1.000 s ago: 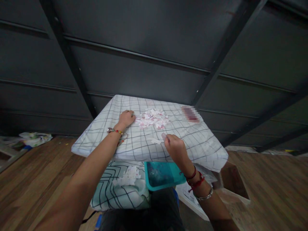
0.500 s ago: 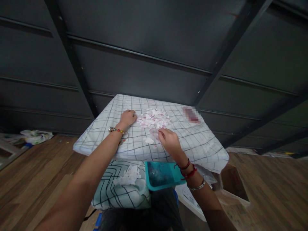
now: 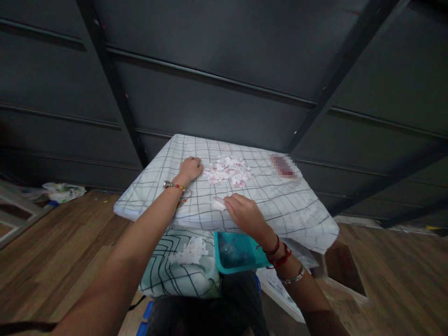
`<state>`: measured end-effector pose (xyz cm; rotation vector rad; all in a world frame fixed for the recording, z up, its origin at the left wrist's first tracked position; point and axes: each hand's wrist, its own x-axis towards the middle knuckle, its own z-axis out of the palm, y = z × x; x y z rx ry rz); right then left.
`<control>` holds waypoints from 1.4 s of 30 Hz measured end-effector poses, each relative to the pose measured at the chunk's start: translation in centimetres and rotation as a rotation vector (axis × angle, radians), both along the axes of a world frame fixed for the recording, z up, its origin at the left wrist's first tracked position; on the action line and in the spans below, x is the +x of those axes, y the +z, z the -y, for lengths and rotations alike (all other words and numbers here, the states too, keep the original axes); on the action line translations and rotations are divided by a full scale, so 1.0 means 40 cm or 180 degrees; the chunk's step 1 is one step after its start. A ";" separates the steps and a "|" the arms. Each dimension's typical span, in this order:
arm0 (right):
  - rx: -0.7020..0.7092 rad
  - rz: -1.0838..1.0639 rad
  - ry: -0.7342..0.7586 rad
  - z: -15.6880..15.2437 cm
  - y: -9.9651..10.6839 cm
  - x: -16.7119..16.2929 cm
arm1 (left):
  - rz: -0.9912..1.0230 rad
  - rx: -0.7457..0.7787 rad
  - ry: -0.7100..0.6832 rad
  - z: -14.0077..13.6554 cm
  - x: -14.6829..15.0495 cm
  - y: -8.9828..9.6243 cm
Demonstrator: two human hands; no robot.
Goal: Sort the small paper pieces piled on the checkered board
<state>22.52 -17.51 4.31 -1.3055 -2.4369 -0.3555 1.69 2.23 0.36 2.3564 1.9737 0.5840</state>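
Note:
My left hand (image 3: 191, 168) lies on the checked cloth at the left edge of a pile of small white and pinkish pieces (image 3: 229, 171), its fingers loosely bent and apart, with nothing seen in them. Nearer the front edge, my right hand (image 3: 244, 211) pinches a small, clear plastic-looking piece (image 3: 219, 203), perhaps a little bag. It is held low over the cloth; whether it touches the cloth I cannot tell. Scissors (image 3: 182, 202) with orange on them lie partly hidden behind my left forearm.
A checked cloth (image 3: 297, 210) covers the table. A pixelated reddish object (image 3: 283, 166) lies at its right. Below the front edge are a teal tray (image 3: 224, 269) and white scraps (image 3: 192, 251) on cloth over my lap. An open box (image 3: 343, 268) stands on the floor; a dark panelled wall (image 3: 217, 102) rises behind.
My right hand has moved down and slightly left, away from the pile, bringing the clear piece toward the front edge. My left hand stays beside the pile. The view has shifted slightly.

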 end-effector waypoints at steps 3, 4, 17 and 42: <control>0.0092 -0.0112 -0.0196 -0.004 0.004 0.003 | -0.0021 -0.0045 0.0021 0.002 0.001 0.003; 0.0157 -0.0164 -0.0358 -0.005 0.004 0.008 | -0.0012 -0.0051 0.0020 0.002 0.001 0.003; -0.0141 -0.0360 -0.0821 0.023 0.005 -0.075 | 0.0052 -0.0056 0.0008 -0.004 0.002 -0.002; -0.0462 -0.0080 0.0383 -0.008 0.012 -0.044 | -0.0007 0.0051 0.0023 -0.004 0.003 -0.008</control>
